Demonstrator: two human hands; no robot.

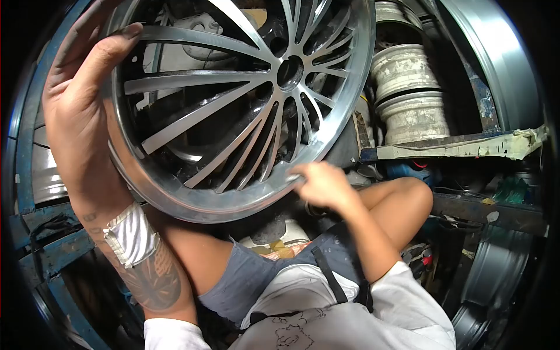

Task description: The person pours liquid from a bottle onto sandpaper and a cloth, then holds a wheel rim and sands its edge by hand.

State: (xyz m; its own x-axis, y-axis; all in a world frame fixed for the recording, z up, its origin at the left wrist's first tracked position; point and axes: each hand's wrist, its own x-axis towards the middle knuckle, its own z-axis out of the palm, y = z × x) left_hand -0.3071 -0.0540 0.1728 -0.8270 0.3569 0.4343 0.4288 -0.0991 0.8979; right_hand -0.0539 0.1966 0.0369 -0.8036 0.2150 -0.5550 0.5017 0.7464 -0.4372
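Alloy wheel [233, 99] is upright, face toward camera, above the person's lap. Left hand [81, 99] wraps the outer rim on the left side, thumb hooked over the lip, gripping it. Right hand [321, 184] is at the bottom rim edge, fingers loosely curled, fingertips touching the lip; no firm grasp visible. Stacked rims [408, 93] behind, on a shelf.

This is a cramped wheel repair workshop. Worn whitish alloy rims [408, 93] are stacked on a grimy blue metal shelf [455, 149] edged with peeling tape, and more bare steel-grey rims [496, 274] lean below among dirty clutter.
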